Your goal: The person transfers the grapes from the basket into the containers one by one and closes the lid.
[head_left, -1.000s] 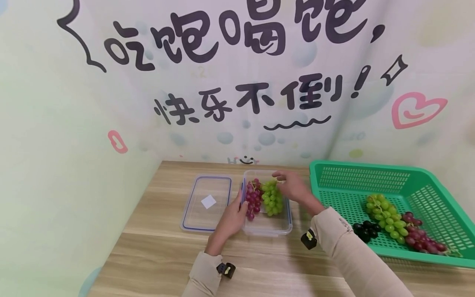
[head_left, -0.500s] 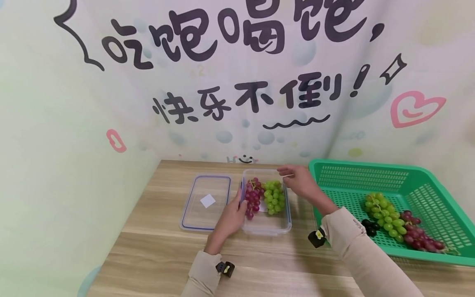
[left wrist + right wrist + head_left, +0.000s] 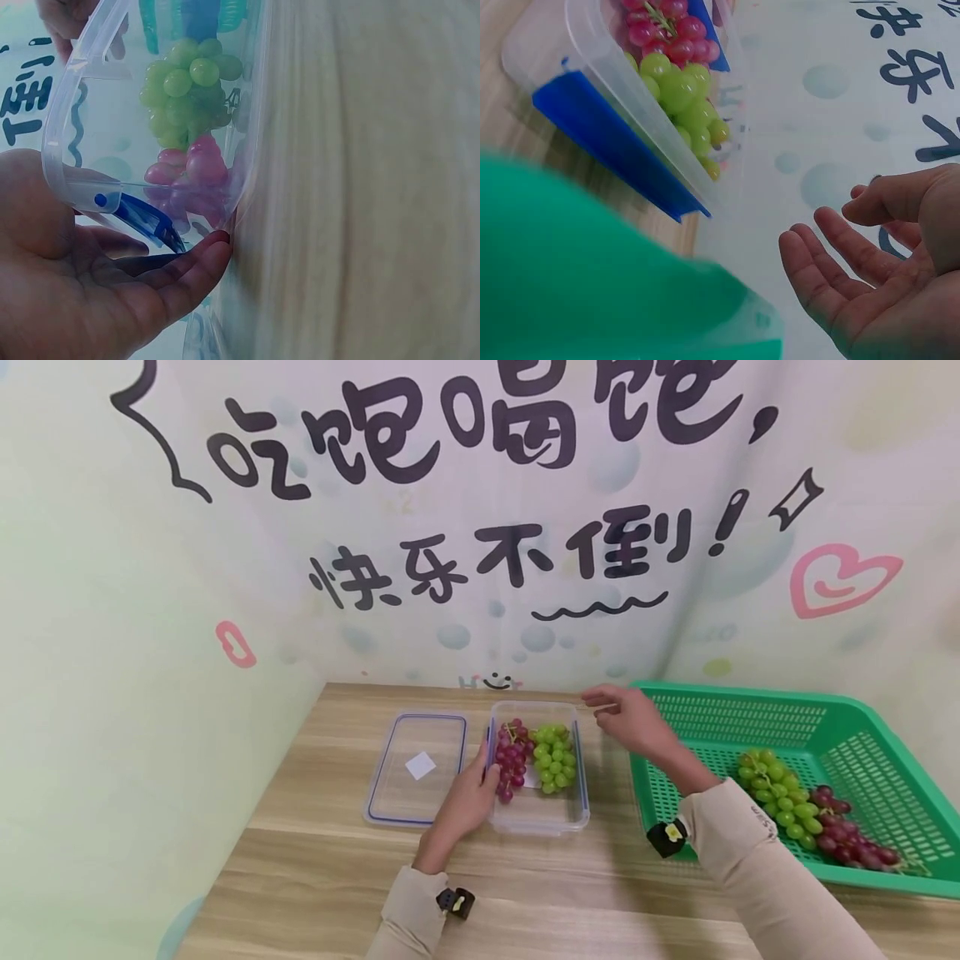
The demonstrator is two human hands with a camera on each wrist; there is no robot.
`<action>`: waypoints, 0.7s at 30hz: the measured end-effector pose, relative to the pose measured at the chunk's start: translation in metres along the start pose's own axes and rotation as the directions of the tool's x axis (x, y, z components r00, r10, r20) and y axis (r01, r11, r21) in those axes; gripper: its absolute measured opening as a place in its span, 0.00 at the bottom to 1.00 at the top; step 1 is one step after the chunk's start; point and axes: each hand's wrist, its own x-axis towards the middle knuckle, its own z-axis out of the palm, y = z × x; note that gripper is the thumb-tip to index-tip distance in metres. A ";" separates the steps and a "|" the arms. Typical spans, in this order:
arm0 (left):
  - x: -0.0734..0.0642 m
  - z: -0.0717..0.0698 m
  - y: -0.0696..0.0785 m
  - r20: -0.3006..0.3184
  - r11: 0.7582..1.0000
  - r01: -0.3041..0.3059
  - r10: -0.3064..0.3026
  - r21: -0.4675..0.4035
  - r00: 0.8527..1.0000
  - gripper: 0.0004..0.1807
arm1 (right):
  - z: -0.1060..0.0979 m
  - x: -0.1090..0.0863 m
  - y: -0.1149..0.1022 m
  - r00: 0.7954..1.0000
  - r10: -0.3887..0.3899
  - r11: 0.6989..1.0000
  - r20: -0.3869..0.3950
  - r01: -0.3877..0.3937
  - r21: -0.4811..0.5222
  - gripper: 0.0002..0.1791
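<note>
A clear plastic food container [image 3: 537,817] with blue side flaps stands on the table, its top uncovered. Inside lie a bunch of red grapes [image 3: 513,760] and, to their right, a bunch of green grapes [image 3: 555,758]. My left hand [image 3: 468,793] holds the container's left wall, thumb at the rim and fingers by the blue flap [image 3: 150,219]. Beyond the container's right far corner my right hand [image 3: 632,720] hovers with loosely bent fingers and nothing in them, near the green basket [image 3: 648,777].
The container's lid [image 3: 416,745], bearing a white square, lies flat to the left. In the green basket are more green grapes [image 3: 776,793] and red grapes [image 3: 851,835]; my right sleeve [image 3: 757,852] crosses its near left part. A printed wall cloth [image 3: 450,635] hangs behind the table.
My right hand has let go of the green grapes in the container and moved right toward the basket. Its sleeve now hides the basket's black grapes. My left hand has stayed in place.
</note>
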 end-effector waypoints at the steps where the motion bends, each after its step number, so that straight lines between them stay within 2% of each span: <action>1: 0.000 0.000 0.000 0.000 1.000 -0.002 0.002 -0.002 1.000 0.33 | -0.003 -0.001 0.000 1.000 0.000 1.000 0.000 0.000 -0.006 0.22; 8: 0.000 0.000 0.001 0.003 1.000 -0.006 0.006 -0.004 1.000 0.33 | -0.018 -0.006 0.000 1.000 -0.021 0.999 -0.019 0.020 -0.036 0.22; 21: 0.000 -0.001 0.001 0.006 1.000 0.001 -0.001 -0.009 1.000 0.33 | -0.048 -0.017 0.014 1.000 0.018 0.992 -0.020 -0.020 -0.125 0.26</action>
